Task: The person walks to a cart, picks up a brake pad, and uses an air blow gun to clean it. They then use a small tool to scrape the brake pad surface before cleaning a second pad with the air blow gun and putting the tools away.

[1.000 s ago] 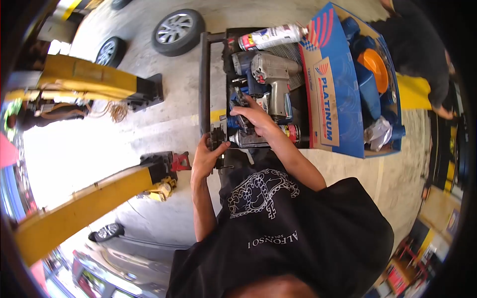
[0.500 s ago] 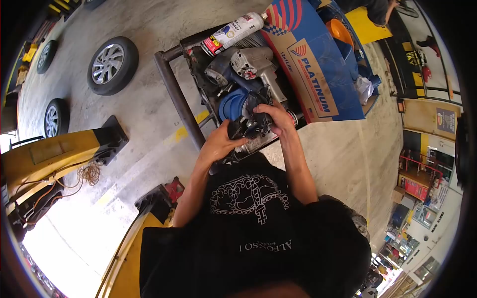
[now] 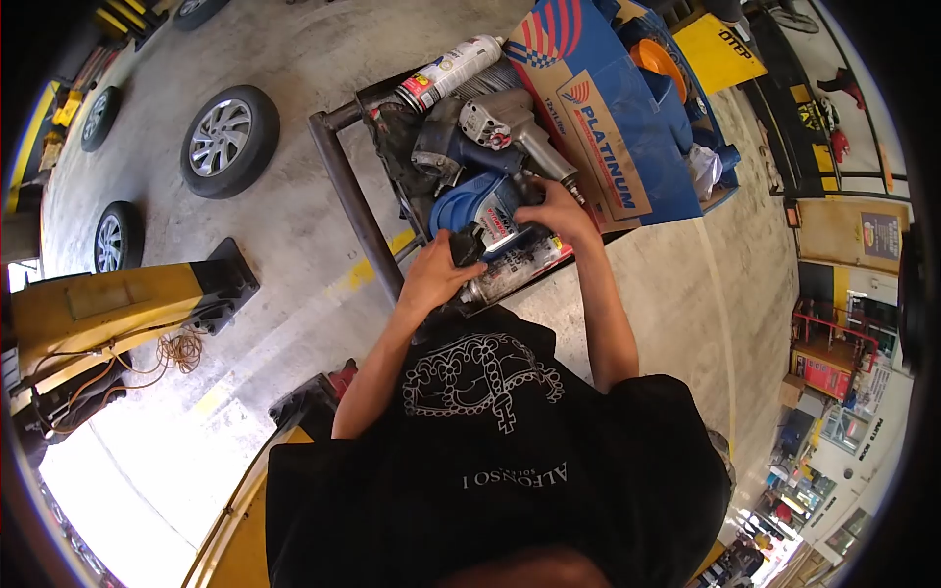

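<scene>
My left hand is closed round a small black piece at the near left of a metal-framed cart tray. My right hand is closed at the tray's right side, its fingers on a dark object mostly hidden by them. Between the hands sits a blue tub with a printed label. A worn spray can lies along the near edge, just below both hands. Beyond them rest a grey impact wrench and a second dark power tool.
A white spray can lies at the tray's far end. On the right stands a blue cardboard box with an orange item inside. Wheels lie on the floor at left, near a yellow lift arm.
My hands have moved apart, the right one outward. The black bunch between them has separated, and the tub's label and the near spray can now show.
</scene>
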Tool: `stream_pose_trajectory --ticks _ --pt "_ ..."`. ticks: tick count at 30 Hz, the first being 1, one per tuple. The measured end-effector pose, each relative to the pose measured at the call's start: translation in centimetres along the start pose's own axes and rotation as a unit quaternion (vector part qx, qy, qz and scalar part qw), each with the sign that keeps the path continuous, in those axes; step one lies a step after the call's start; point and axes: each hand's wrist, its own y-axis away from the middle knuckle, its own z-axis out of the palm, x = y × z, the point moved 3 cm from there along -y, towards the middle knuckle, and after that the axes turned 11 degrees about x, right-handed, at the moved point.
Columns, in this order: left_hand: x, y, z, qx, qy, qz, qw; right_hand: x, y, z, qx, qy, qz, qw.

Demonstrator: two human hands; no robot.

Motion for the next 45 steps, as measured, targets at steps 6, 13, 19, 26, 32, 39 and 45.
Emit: stream_pose_trajectory --ticks 6,13,19,26,32,39,45 --pt "3.4 -1.8 1.9 0.133 -0.136 0.006 0.982 -2.3 3.6 1.8 0.112 0.303 -0.1 0.941" --pt "4.4 -3.4 4.8 0.217 -0.18 0.048 0.958 -0.7 4.5 0.3 0.145 0.332 -0.156 0.919" --pt "5.2 -3.2 6.4 0.23 -0.244 0.018 0.942 0.7 4.3 0.4 0.132 0.398 -0.12 0.9" --pt "5.1 -3.8 6.5 0.225 -0.275 0.006 0.935 -0.2 4.0 0.2 0.075 0.386 -0.102 0.914" --pt "3.9 -3.0 5.8 0.178 -0.16 0.023 0.971 0.2 4.3 -0.3 0.042 0.379 -0.082 0.921" --pt "1.1 -2.5 4.5 0.166 -0.004 0.046 0.985 0.5 5.6 0.0 0.047 0.325 -0.125 0.936" --pt "0.7 -1.3 -2.7 0.264 0.09 -0.032 0.96 -0.7 6.1 -1.1 0.084 0.272 -0.171 0.943"
